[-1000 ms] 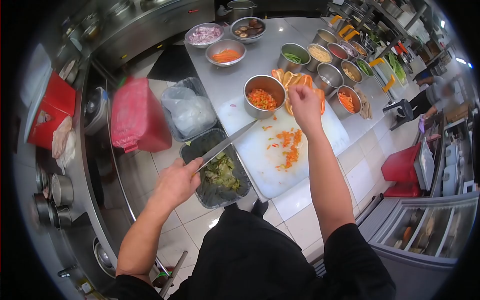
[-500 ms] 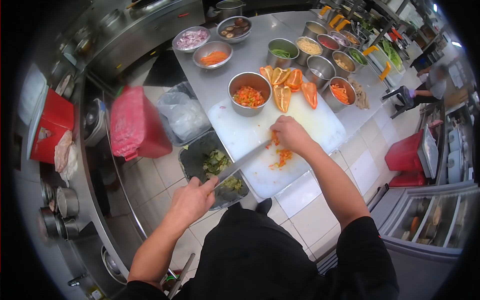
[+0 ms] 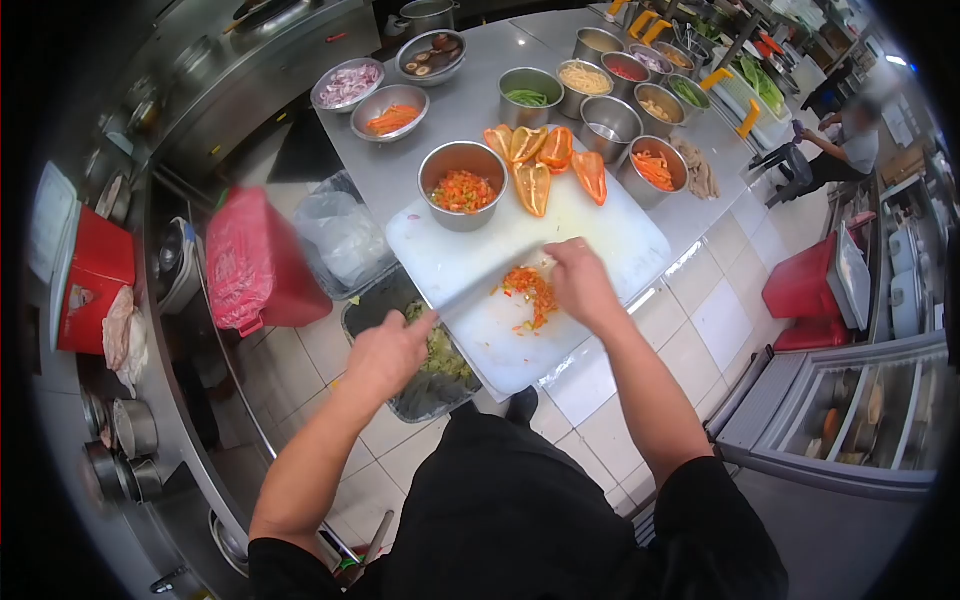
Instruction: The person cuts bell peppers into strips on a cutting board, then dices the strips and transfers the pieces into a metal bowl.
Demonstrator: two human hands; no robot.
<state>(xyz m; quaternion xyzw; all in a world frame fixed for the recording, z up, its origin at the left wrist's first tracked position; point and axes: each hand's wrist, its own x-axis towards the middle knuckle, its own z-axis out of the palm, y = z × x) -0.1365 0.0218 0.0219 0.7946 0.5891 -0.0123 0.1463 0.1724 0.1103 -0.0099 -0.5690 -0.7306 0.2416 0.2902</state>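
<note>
My left hand is closed round the handle of a large knife, its blade reaching up and right across the white cutting board. At the blade's far end my right hand is closed, with the fingers against the tip; their exact grip is partly hidden. Just below the blade lies a pile of chopped orange pepper. Beyond it, a steel pot of diced vegetables stands on the board, beside several cut pepper pieces.
Steel bowls, including sliced carrots and chopped onion, and several pots stand on the steel table. Below the board's left edge is a bin with green scraps. A red container is farther left. A person is at far right.
The knife has swung up to the far side of the chopped pepper. My right hand has gone from the pepper to the blade's tip, and the pile is more spread out. The view has shifted.
</note>
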